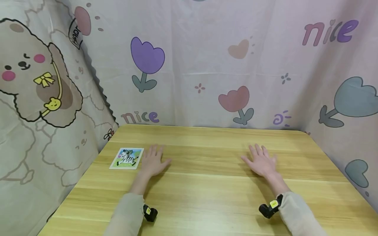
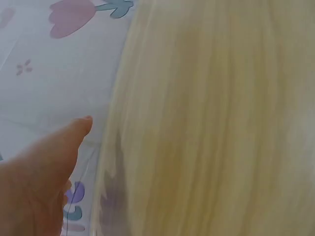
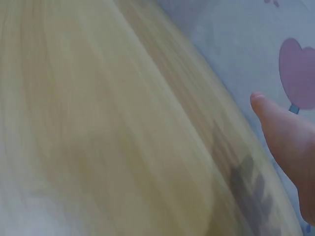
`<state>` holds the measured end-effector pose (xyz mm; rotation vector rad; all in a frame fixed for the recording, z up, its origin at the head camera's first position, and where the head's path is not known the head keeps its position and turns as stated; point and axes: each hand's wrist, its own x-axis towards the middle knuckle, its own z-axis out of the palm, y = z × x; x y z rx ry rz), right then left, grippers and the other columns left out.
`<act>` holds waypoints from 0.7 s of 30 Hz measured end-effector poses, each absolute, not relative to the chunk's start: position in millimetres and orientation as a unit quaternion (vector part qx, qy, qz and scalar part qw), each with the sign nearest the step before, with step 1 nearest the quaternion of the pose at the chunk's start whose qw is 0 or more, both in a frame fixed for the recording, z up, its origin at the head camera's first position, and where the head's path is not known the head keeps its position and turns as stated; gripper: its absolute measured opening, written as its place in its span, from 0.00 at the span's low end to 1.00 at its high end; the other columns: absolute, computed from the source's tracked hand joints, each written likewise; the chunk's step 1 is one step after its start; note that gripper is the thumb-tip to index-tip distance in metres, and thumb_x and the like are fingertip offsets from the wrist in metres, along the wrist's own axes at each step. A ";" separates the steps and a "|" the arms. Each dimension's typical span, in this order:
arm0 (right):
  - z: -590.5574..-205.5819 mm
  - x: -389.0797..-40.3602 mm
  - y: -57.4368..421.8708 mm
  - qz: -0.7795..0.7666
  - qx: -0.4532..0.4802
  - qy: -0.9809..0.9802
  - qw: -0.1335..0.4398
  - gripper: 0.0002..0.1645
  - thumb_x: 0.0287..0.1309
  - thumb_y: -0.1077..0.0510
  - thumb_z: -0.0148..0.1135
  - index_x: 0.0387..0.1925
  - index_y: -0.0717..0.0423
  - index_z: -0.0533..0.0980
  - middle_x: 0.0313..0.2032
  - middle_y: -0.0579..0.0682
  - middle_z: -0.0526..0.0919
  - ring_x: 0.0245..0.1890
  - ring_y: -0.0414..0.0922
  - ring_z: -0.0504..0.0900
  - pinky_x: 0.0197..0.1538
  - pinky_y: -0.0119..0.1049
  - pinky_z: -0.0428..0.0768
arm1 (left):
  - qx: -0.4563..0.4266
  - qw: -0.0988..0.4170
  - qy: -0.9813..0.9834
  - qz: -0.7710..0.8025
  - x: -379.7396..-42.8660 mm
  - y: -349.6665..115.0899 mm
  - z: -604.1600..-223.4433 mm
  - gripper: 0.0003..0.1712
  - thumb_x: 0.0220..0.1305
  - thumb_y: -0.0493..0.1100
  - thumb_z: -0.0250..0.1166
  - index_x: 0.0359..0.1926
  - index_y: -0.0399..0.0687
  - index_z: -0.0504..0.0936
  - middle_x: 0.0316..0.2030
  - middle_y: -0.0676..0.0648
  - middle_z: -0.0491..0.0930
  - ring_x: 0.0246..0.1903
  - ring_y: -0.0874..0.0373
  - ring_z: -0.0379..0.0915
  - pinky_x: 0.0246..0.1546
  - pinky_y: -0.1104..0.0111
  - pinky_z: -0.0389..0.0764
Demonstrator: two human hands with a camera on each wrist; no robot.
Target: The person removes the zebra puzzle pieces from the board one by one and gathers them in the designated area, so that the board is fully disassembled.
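Note:
In the head view my left hand [image 1: 152, 163] is over the left part of the wooden table, fingers straight and spread, holding nothing. Just left of its fingers lies a square zebra picture [image 1: 127, 158] with a white border. My right hand [image 1: 262, 163] is over the right part of the table, its fingers also spread and nothing in them. The left wrist view shows the left thumb [image 2: 59, 147] with a shadow on the wood beside it. A similar shadow falls near the right thumb [image 3: 280, 128] in the right wrist view.
The light wooden table [image 1: 203, 203] runs back to a printed curtain [image 1: 189, 65] with tulips and lettering. Another curtain [image 1: 44, 141] with a cartoon animal hangs along the left side. Black wrist cameras [image 1: 150, 213] are strapped at both sleeves.

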<state>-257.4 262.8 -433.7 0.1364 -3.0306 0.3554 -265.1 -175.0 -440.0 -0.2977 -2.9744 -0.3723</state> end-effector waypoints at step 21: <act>-401.0 -289.4 76.3 0.362 0.209 -0.908 -0.023 0.43 0.60 0.47 0.58 0.68 0.65 0.53 0.66 0.61 0.58 0.66 0.55 0.56 0.68 0.47 0.54 | -0.012 0.046 -0.960 -0.275 -233.3 -298.1 -429.1 0.61 0.54 0.55 0.66 0.67 0.21 0.37 0.64 0.20 0.40 0.63 0.26 0.39 0.61 0.38 0.46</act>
